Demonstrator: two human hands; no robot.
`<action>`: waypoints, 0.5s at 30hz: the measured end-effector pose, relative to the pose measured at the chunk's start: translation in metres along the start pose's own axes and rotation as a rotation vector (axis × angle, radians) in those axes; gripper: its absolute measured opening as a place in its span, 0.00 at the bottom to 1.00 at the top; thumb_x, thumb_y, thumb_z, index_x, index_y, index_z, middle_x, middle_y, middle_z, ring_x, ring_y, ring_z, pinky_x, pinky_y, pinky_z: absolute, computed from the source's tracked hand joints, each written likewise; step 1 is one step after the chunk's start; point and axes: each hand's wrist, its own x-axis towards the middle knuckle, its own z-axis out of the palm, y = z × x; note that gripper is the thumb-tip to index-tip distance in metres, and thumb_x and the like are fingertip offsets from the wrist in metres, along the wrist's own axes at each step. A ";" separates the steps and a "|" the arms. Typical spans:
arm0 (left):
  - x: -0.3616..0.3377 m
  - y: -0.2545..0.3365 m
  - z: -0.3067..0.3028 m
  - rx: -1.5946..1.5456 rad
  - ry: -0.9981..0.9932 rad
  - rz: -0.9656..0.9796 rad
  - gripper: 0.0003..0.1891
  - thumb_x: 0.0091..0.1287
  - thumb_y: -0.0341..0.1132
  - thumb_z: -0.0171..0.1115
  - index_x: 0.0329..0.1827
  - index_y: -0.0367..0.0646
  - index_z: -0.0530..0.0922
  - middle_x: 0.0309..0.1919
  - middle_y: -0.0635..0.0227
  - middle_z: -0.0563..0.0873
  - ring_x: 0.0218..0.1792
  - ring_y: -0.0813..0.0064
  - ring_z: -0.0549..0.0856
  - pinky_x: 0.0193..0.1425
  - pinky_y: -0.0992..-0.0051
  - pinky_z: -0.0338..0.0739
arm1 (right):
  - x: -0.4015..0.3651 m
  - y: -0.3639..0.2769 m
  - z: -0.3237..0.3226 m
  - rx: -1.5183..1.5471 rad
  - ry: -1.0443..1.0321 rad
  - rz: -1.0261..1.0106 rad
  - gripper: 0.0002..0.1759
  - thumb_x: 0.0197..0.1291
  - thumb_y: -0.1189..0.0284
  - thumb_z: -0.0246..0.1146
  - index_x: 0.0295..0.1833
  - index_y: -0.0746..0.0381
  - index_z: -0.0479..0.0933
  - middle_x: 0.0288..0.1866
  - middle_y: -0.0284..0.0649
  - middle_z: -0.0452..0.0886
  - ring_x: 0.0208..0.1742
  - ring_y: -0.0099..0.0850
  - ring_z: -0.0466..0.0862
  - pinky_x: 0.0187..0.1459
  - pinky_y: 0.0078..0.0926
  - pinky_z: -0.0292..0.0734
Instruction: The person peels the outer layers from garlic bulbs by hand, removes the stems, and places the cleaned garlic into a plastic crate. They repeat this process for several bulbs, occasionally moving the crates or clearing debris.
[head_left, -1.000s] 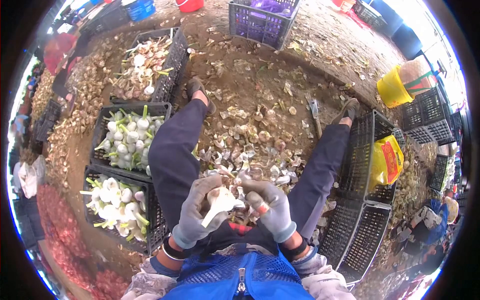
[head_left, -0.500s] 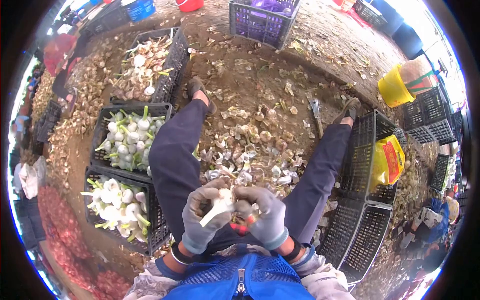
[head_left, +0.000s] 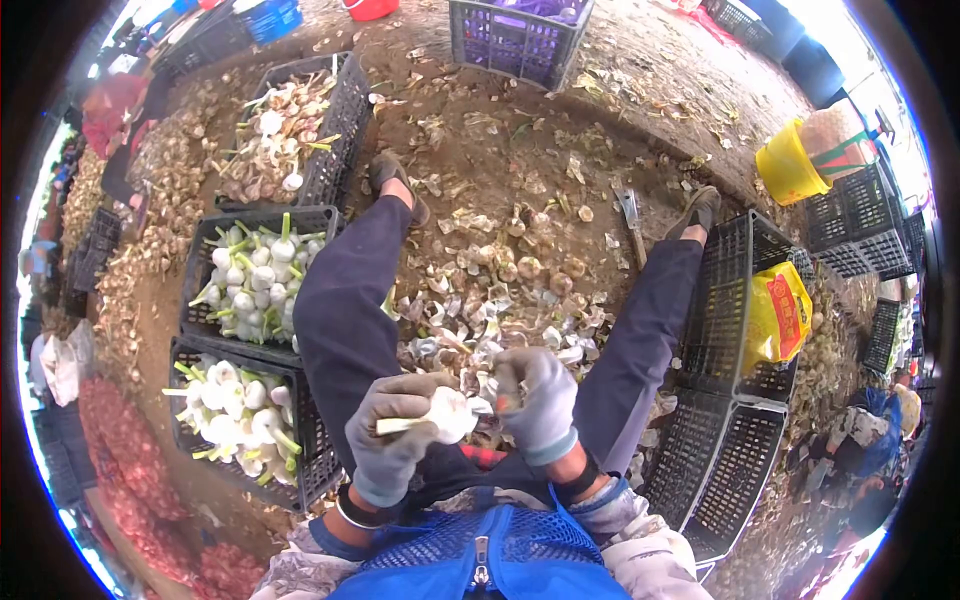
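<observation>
A white garlic bulb (head_left: pixel 452 416) with a cut stem pointing left is gripped in my gloved left hand (head_left: pixel 392 435) above my lap. My gloved right hand (head_left: pixel 542 405) is just right of the bulb, its fingers curled together. A whitish flake shows between the bulb and those fingers, and a small red spot shows at the fingertips. What the right hand pinches is too small to make out. Loose garlic skins (head_left: pixel 470 325) litter the ground between my legs.
On my left stand a crate of trimmed garlic (head_left: pixel 255 280), another crate of white bulbs (head_left: pixel 235 410) and a crate of unpeeled garlic (head_left: pixel 285 135). Black crates (head_left: pixel 715 470) line my right, one with a yellow bag (head_left: pixel 776 315). A wooden-handled tool (head_left: pixel 633 225) lies near my right foot.
My right hand has moved rightward and slightly up, away from the bulb. My left hand has shifted a little left, and the bulb has turned so its stem lies more level.
</observation>
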 end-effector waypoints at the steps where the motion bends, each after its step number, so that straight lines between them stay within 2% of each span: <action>1: 0.004 -0.001 -0.006 -0.056 -0.015 0.013 0.11 0.59 0.22 0.71 0.44 0.37 0.80 0.53 0.56 0.81 0.58 0.57 0.83 0.59 0.62 0.82 | -0.002 0.005 -0.003 -0.033 -0.014 0.083 0.09 0.56 0.76 0.68 0.42 0.57 0.79 0.36 0.41 0.83 0.35 0.45 0.83 0.37 0.40 0.78; 2: 0.007 -0.002 -0.009 -0.110 -0.029 0.024 0.10 0.60 0.22 0.69 0.43 0.37 0.80 0.52 0.56 0.81 0.58 0.56 0.83 0.59 0.61 0.82 | -0.005 0.012 -0.006 -0.062 -0.057 0.093 0.09 0.59 0.75 0.68 0.46 0.59 0.80 0.38 0.42 0.84 0.35 0.44 0.85 0.38 0.38 0.79; 4: 0.006 -0.003 -0.006 -0.014 0.060 0.014 0.08 0.61 0.22 0.69 0.42 0.37 0.82 0.52 0.56 0.82 0.57 0.59 0.84 0.62 0.62 0.80 | -0.005 -0.001 -0.014 0.211 -0.133 0.179 0.16 0.59 0.72 0.69 0.53 0.61 0.81 0.44 0.45 0.86 0.40 0.42 0.87 0.41 0.35 0.82; 6: 0.007 -0.009 -0.005 0.082 0.109 0.002 0.08 0.60 0.22 0.69 0.42 0.38 0.82 0.53 0.56 0.82 0.56 0.61 0.84 0.63 0.64 0.79 | -0.006 -0.025 -0.019 0.339 -0.147 0.101 0.21 0.57 0.71 0.72 0.57 0.62 0.81 0.47 0.47 0.86 0.45 0.40 0.88 0.45 0.33 0.83; 7: 0.008 -0.011 -0.004 0.143 0.105 0.034 0.09 0.60 0.22 0.70 0.43 0.38 0.83 0.52 0.55 0.83 0.54 0.63 0.84 0.63 0.66 0.78 | 0.004 -0.049 -0.027 0.289 -0.177 0.088 0.23 0.53 0.70 0.75 0.55 0.61 0.82 0.47 0.47 0.86 0.46 0.41 0.88 0.47 0.33 0.83; 8: 0.009 -0.011 0.000 0.181 0.094 0.056 0.10 0.60 0.22 0.70 0.43 0.38 0.83 0.52 0.55 0.83 0.54 0.63 0.84 0.62 0.66 0.78 | 0.001 -0.048 -0.018 0.203 -0.106 -0.056 0.23 0.50 0.72 0.78 0.53 0.63 0.82 0.45 0.46 0.87 0.42 0.39 0.88 0.47 0.31 0.83; 10: 0.011 -0.009 0.006 0.260 0.075 0.099 0.11 0.59 0.22 0.71 0.44 0.38 0.83 0.51 0.55 0.83 0.54 0.62 0.84 0.62 0.66 0.79 | -0.003 -0.039 -0.009 0.155 -0.068 -0.069 0.18 0.49 0.75 0.77 0.46 0.63 0.83 0.41 0.45 0.87 0.41 0.40 0.88 0.45 0.32 0.82; 13: 0.016 -0.014 -0.002 0.026 0.057 -0.004 0.08 0.63 0.27 0.70 0.43 0.38 0.82 0.49 0.54 0.84 0.54 0.61 0.85 0.60 0.63 0.80 | 0.004 -0.033 -0.008 0.293 -0.144 0.088 0.11 0.53 0.75 0.73 0.43 0.61 0.82 0.38 0.43 0.87 0.38 0.43 0.87 0.40 0.37 0.82; 15: 0.020 -0.010 -0.009 -0.148 0.030 -0.052 0.06 0.67 0.30 0.66 0.43 0.38 0.82 0.49 0.54 0.84 0.54 0.58 0.85 0.58 0.59 0.82 | 0.004 -0.008 -0.002 0.198 -0.109 0.193 0.09 0.55 0.77 0.71 0.42 0.61 0.82 0.37 0.43 0.86 0.38 0.42 0.87 0.40 0.36 0.81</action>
